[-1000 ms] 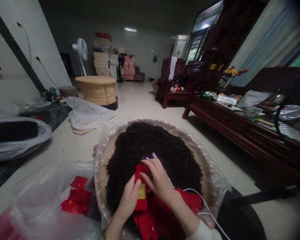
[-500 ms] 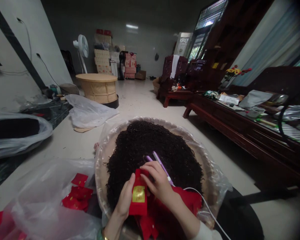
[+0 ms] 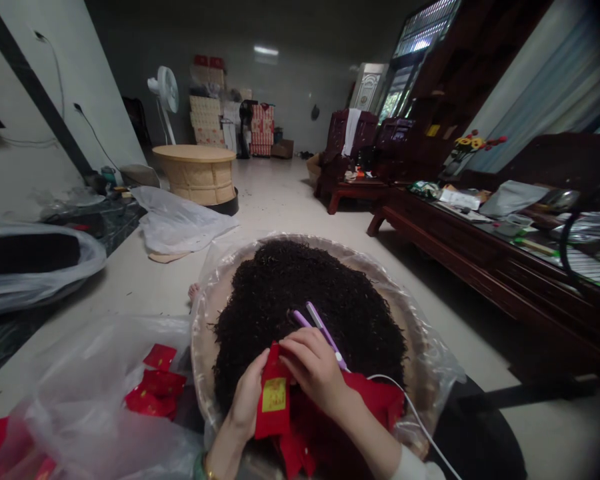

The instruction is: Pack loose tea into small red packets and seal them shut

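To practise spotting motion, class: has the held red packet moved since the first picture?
Yes: judged against the round basket's rim, the red packet has shifted slightly left and nearer the camera.

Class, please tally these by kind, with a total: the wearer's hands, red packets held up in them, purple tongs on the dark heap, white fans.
Hands (left hand, right hand): 2
Held red packet: 1
Purple tongs: 1
White fan: 1
Total: 5
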Demonstrator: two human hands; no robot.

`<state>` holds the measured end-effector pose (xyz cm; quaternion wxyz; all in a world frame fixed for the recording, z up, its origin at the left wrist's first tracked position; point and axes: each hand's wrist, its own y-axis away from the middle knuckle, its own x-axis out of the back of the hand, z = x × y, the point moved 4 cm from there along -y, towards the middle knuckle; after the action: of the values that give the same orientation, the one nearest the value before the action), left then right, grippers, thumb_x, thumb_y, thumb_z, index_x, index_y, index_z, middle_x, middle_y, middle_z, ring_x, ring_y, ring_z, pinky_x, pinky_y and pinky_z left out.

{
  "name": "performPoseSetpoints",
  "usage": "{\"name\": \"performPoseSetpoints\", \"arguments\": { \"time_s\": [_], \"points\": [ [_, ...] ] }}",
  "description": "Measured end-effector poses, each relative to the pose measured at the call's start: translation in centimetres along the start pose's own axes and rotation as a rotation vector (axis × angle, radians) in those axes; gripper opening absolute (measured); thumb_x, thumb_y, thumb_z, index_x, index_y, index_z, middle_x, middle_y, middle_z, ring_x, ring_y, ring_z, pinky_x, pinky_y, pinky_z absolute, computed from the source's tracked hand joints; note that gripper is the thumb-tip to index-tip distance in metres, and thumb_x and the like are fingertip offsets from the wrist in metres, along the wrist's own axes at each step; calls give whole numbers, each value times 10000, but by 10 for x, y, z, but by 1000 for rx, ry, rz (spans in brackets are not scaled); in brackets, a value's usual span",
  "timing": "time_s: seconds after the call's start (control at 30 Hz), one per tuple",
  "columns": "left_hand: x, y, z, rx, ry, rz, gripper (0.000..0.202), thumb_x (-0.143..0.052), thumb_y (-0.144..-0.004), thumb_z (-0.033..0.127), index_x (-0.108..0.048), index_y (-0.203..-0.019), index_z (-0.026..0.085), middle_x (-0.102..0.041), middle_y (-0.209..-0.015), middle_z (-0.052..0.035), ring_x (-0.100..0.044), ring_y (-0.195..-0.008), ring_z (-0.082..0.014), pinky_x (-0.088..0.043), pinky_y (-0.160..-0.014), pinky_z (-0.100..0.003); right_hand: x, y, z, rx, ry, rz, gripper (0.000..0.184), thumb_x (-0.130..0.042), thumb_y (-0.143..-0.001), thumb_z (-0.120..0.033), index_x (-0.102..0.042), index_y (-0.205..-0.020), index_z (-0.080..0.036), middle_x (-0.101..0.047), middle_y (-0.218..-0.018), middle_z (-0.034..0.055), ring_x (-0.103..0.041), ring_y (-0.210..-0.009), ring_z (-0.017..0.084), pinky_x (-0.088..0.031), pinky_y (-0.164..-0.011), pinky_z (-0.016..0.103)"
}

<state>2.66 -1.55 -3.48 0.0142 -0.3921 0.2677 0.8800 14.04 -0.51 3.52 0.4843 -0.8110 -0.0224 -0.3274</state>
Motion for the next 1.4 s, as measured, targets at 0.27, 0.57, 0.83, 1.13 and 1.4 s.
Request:
{"name": "performPoseSetpoints", "arguments": {
  "time_s": [0.27, 0.57, 0.83, 1.13, 1.4],
  "points": [
    [-3, 4, 8, -143, -187, -23, 415, -823, -552, 472, -662, -724, 130, -657, -619, 3, -625, -668, -171, -471, -631, -264, -1, 4, 0, -4, -18, -15, 192, -542, -894, -129, -584, -1073, -187, -642, -894, 81, -561, -833, 201, -554, -685, 361],
    [-1, 5, 15, -339, -452, 87, 450, -726, -603, 575, -594, -646, 147, -552, -592, 38, -490, -573, -108, -397, -533, -205, 0, 4, -10, -7, -13, -132, 279, -561, -888, -201, -552, -1163, -156, -646, -944, 109, -562, -876, 219, -557, -736, 386],
    [-3, 14, 27, -532, -612, 233, 448, -615, -698, 608, -609, -674, 161, -658, -668, -30, -579, -633, -161, -477, -598, -246, 5, 4, -21, 35, 86, -4, 187, -528, -893, -114, -603, -1049, -184, -672, -984, 103, -566, -948, 218, -548, -788, 390],
    [-8, 20, 38, -703, -802, 229, 308, -543, -815, 451, -652, -724, 178, -751, -985, -121, -692, -933, -240, -543, -822, -336, 2, -6, -27, 69, 120, -187, 95, -535, -894, -143, -605, -957, -143, -680, -835, 80, -554, -823, 212, -533, -736, 367],
    [-19, 20, 40, -738, -854, 117, 255, -543, -835, 368, -712, -817, 177, -722, -1097, -123, -659, -1064, -247, -515, -943, -370, 11, -3, -36, 228, 211, -80, 247, -388, -951, -99, -635, -951, -107, -684, -842, 105, -534, -809, 200, -473, -701, 333]
  ]
}}
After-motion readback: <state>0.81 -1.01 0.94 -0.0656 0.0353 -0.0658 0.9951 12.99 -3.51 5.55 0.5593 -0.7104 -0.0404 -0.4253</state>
